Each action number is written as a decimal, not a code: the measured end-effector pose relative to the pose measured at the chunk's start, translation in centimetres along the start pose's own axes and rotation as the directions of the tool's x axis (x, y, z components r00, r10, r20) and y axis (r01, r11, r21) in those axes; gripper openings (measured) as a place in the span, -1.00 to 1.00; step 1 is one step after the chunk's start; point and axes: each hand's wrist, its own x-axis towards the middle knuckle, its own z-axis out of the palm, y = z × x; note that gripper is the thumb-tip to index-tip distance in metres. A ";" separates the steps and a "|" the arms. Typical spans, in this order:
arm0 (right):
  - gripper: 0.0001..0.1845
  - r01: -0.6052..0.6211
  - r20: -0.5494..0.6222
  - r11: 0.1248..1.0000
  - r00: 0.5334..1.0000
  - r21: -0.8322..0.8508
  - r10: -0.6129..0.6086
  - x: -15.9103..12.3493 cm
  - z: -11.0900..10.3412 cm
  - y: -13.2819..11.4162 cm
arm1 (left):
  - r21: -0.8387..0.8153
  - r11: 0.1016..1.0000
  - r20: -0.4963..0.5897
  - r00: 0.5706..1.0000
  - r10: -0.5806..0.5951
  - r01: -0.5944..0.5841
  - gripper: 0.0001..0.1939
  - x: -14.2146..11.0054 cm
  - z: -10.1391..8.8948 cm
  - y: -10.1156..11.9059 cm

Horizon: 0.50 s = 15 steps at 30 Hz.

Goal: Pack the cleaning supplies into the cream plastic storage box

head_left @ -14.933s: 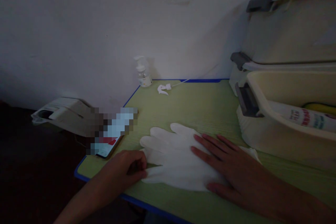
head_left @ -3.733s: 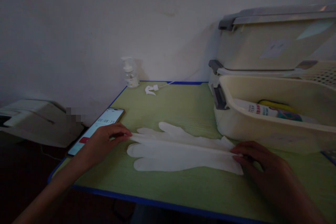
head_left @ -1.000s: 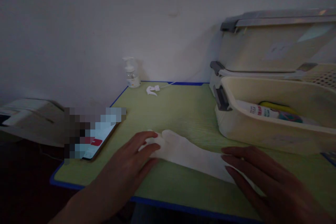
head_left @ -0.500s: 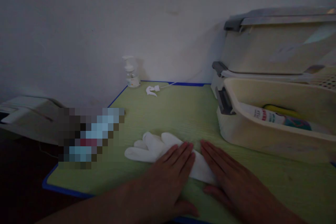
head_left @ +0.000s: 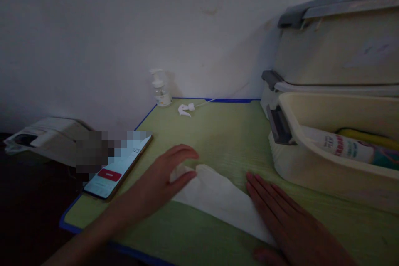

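A white glove (head_left: 218,197) lies flat on the green table mat, slanting from upper left to lower right. Over its finger end curves my left hand (head_left: 162,170), with thumb and fingers apart and nothing gripped between them. That hand hides most of the glove's fingers. My right hand (head_left: 283,212) rests flat on the cuff end, its fingers stretched out side by side.
At left a phone (head_left: 121,170) lies with its screen lit. Near the wall are a pump bottle (head_left: 162,93) and a white spray nozzle (head_left: 185,109) with a tube. A cream bin (head_left: 314,178) holding a tube-like package (head_left: 349,147) stands right, before a lidded box (head_left: 324,58).
My left hand has moved left from the glove's middle to its finger end, and its fingers have spread from the thumb. My right hand stays on the cuff. The view has shifted slightly.
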 end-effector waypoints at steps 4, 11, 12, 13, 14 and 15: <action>-0.19 -0.007 0.002 1.000 1.000 0.008 0.007 0.0 0.1 0.1 | -0.155 0.985 0.092 0.994 -0.057 0.071 -0.84 1.2 -1.6 -3.7; -0.14 0.044 -0.045 0.995 0.998 -0.094 -0.049 0.0 0.4 0.2 | -0.229 0.962 0.234 0.968 -0.091 0.145 -0.86 1.2 -1.5 -5.0; -0.13 0.056 -0.059 0.992 0.996 -0.116 -0.063 0.1 0.5 0.2 | -0.223 0.960 0.240 0.964 -0.117 0.172 -0.85 1.2 -1.4 -5.0; -0.12 0.066 -0.073 0.989 0.994 -0.131 -0.076 0.2 0.5 0.3 | -0.217 0.956 0.242 0.960 -0.141 0.195 -0.84 1.2 -1.3 -5.0; -0.12 0.070 -0.075 0.988 0.994 -0.138 -0.081 0.3 0.6 0.3 | -0.216 0.953 0.241 0.958 -0.157 0.210 -0.83 1.2 -1.2 -5.1; -0.12 0.069 -0.072 0.988 0.994 -0.140 -0.079 0.4 0.7 0.3 | -0.219 0.952 0.237 0.958 -0.162 0.215 -0.83 1.2 -1.1 -5.2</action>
